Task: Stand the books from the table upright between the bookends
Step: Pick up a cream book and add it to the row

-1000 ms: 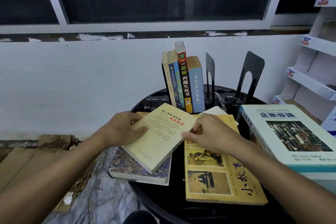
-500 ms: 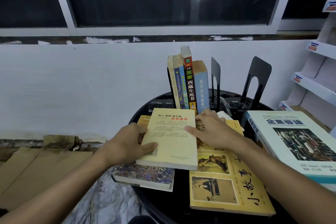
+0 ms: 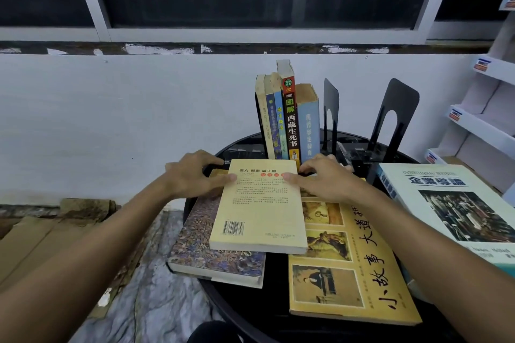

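A pale yellow paperback (image 3: 260, 209) lies back cover up across two flat books. My left hand (image 3: 195, 175) grips its top left corner, thumb on the cover. My right hand (image 3: 323, 179) grips its top right corner the same way. Under it lie a dark patterned book (image 3: 200, 248) and a large yellow picture book (image 3: 348, 273). Several books (image 3: 289, 120) stand upright at the back of the round black table (image 3: 250, 312). To their right stand two black bookends (image 3: 330, 117), (image 3: 395, 117), with a gap between them.
A thick white-and-teal book (image 3: 457, 211) lies flat at the table's right edge. White shelving (image 3: 485, 108) rises at the far right. A white wall and dark window stand behind the table. Cardboard (image 3: 36, 231) and grey cloth cover the floor at the left.
The yellow paperback has turned from slanted to square with me and slid toward the standing books. Both hands moved from its sides up to its top corners.
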Demonstrator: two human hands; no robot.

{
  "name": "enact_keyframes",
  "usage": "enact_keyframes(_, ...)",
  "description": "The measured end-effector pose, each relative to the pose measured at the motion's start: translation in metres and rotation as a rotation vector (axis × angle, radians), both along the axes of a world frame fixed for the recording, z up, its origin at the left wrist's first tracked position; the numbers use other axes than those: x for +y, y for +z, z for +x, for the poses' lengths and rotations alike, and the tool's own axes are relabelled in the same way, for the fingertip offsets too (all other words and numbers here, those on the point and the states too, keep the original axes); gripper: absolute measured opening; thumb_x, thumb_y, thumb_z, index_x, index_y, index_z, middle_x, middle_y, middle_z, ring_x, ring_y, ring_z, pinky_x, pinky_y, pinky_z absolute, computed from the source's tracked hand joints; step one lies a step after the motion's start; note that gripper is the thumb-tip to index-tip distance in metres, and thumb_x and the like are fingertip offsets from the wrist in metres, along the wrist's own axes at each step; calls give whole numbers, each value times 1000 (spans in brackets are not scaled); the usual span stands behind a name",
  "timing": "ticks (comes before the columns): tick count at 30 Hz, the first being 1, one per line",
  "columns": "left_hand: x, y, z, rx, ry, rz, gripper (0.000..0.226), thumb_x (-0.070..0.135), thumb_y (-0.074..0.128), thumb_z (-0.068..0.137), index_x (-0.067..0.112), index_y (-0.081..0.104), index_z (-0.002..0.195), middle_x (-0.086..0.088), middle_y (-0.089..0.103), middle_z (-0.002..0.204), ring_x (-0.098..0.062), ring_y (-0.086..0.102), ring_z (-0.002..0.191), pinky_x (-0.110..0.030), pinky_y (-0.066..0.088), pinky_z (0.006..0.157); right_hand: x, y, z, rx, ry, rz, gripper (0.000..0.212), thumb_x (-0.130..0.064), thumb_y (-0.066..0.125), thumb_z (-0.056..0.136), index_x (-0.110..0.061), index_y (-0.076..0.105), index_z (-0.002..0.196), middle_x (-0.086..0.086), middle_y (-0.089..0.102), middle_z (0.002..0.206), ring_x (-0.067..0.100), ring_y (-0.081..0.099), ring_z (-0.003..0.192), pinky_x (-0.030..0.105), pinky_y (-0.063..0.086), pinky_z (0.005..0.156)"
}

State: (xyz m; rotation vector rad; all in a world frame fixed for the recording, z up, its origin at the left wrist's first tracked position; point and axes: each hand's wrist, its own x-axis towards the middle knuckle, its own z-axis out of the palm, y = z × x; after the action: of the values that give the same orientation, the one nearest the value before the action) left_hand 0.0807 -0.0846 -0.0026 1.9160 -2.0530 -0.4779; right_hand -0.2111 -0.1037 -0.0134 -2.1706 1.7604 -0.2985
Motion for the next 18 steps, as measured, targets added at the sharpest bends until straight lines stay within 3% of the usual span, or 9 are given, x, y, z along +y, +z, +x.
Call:
enact_keyframes(3, -16, 0, 2, -9, -33, 110, 91, 96, 47, 60, 41, 60, 131, 15, 51, 144, -17, 45, 136, -59, 28, 114, -5, -3, 0, -72, 14, 39, 49, -79, 51, 82, -38, 68, 102, -11, 60, 113, 17, 37, 126, 44, 32, 95)
enact_keyframes(5, -25, -5, 3, 3, -97, 173, 82, 102, 44, 57, 48, 67, 114, 21, 62, 127, -12, 56, 122, -54, 38, 109, -8, -8, -1, -121, 27, 58, 43, -79, 54, 80, -41, 67, 97, -16, 62, 107, 17, 38, 126, 51, 38, 102)
enact_keyframes(7, -28, -7, 0, 25, -141, 217, 70, 103, 43, 56, 53, 66, 98, 24, 64, 116, -8, 59, 113, -50, 42, 106, -8, -12, -1, -122, 43, 53, 51, -81, 53, 78, -39, 68, 102, -15, 62, 110, 17, 38, 127, 56, 36, 104)
enact_keyframes(9, -25, -7, -3, 39, -122, 207, 63, 104, 43, 52, 59, 60, 92, 29, 59, 116, -8, 57, 116, -50, 39, 108, -6, -12, -1, -132, 45, 49, 70, -87, 49, 71, -33, 71, 110, -14, 61, 110, 17, 38, 126, 57, 35, 105)
enact_keyframes(11, -24, -9, -3, 59, -96, 181, 65, 105, 44, 49, 60, 60, 94, 33, 58, 116, -8, 55, 118, -52, 35, 109, -5, -11, 0, -141, 46, 47, 85, -93, 44, 62, -32, 71, 114, -13, 62, 112, 17, 39, 125, 56, 36, 104)
enact_keyframes(15, -28, -15, 2, 99, -85, 67, 82, 104, 49, 49, 51, 65, 110, 34, 60, 118, -6, 55, 120, -53, 35, 109, -5, -10, 2, -155, 53, 23, 72, -86, 50, 72, -32, 71, 115, -10, 60, 117, 16, 40, 123, 55, 37, 103)
enact_keyframes(18, -22, -12, 1, 178, -85, 3, 79, 103, 52, 46, 51, 65, 104, 38, 58, 114, 2, 57, 113, -52, 37, 108, -1, -10, 1, -205, 42, 12, 79, -95, 46, 60, -37, 70, 108, -11, 58, 119, 15, 39, 127, 55, 36, 106)
